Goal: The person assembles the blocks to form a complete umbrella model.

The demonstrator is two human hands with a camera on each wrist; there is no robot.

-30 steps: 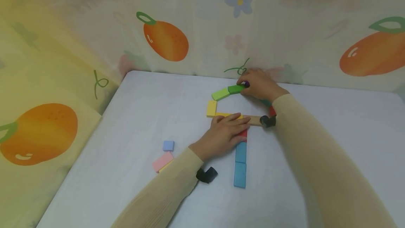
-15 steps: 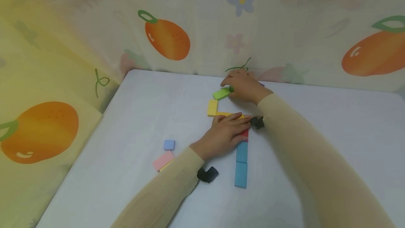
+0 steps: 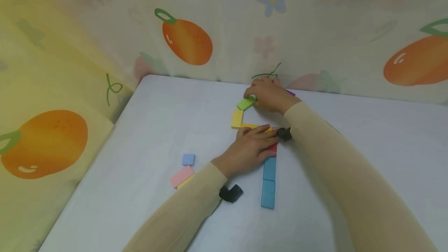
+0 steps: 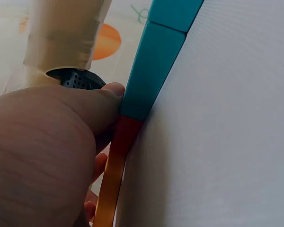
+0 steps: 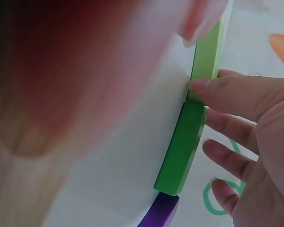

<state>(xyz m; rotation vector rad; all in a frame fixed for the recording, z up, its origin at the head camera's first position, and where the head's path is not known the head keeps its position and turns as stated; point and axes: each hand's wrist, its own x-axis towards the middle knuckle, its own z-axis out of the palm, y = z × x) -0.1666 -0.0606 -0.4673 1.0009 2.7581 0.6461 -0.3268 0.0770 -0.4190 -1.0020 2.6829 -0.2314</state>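
Flat toy blocks lie end to end on the white table in a curved outline with a stem. At the far side, my right hand (image 3: 267, 94) pinches the light green block (image 3: 246, 103) between thumb and index finger, near its end against a darker green block (image 5: 180, 146). A purple block (image 5: 160, 210) follows that one. My left hand (image 3: 248, 149) lies spread over the row, covering parts of the orange-yellow block (image 3: 246, 126) and red block (image 3: 273, 147). Its thumb touches the row near the upper blue block (image 3: 269, 168). A yellow block (image 3: 237, 119) stands left of the row.
A lower blue block (image 3: 268, 193) ends the stem. Left of my forearm lie a small light blue block (image 3: 188, 159), a pink block (image 3: 182, 176) and a partly hidden yellow one. A printed cloth (image 3: 224, 30) hangs behind the table's far edge.
My right hand has moved left along the curve, from the darker green and purple blocks to the light green one. The left hand has stayed on the row. The head view has shifted slightly.
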